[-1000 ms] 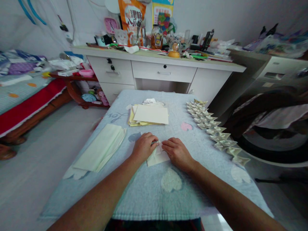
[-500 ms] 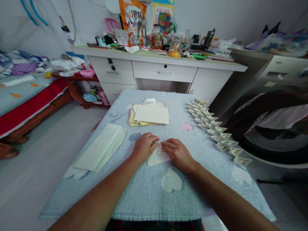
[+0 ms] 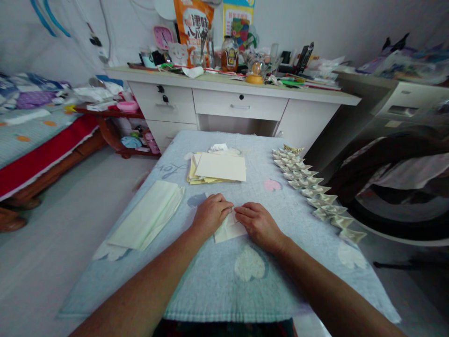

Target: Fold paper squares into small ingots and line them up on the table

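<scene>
Pale blue, woven-looking cloth covers the tabletop (image 3: 210,290); its bare stretches lie between the small cream folded paper (image 3: 228,231) and the near edge, and between the right hand (image 3: 259,224) and a slanting row of pointed, cream folded-paper boats (image 3: 315,191) along the right edge. The small paper lies flat near the middle, under both hands. Left hand (image 3: 210,215): thumb and forefinger together, pinching its upper part. Right hand: fingers bent on its right side; cannot tell whether they grip or only press. Compared with half a second ago, the left fingertips reach slightly further right and the gap at the left thumb has narrowed; paper piles and boats unchanged. Beyond the hands, a flat rectangular stack of cream and yellow paper (image 3: 220,167); to the left, a long, layered bundle of whitish paper (image 3: 145,215), set obliquely, its right-hand edges loose.
</scene>
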`<control>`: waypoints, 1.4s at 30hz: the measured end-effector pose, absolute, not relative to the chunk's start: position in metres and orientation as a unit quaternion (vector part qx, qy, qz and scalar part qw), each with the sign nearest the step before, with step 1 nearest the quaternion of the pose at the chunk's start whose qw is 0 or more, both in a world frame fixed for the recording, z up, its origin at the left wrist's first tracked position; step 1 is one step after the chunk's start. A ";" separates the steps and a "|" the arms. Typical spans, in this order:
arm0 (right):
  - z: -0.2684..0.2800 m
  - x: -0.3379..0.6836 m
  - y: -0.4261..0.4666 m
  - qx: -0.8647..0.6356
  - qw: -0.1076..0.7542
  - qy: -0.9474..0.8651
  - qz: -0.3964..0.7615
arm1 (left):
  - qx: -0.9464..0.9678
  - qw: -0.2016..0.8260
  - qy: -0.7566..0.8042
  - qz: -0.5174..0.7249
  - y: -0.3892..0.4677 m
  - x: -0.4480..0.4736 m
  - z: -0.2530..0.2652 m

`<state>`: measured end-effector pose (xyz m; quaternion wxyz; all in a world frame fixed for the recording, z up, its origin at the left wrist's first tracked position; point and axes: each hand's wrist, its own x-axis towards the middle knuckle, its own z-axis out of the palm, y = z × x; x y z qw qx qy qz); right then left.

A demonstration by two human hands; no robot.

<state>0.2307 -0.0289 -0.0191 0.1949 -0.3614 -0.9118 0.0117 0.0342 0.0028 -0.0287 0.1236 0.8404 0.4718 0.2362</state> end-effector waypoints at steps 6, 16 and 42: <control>-0.018 0.232 -0.030 -0.361 0.188 -0.913 0.012 | 0.852 0.101 0.462 0.225 0.001 0.034 -0.026; -0.017 0.233 -0.031 -0.359 0.186 -0.914 0.009 | 0.861 0.065 0.464 0.196 -0.003 0.036 -0.021; -0.011 0.232 -0.033 -0.365 0.175 -0.914 0.023 | 0.879 0.021 0.445 0.172 -0.005 0.037 -0.021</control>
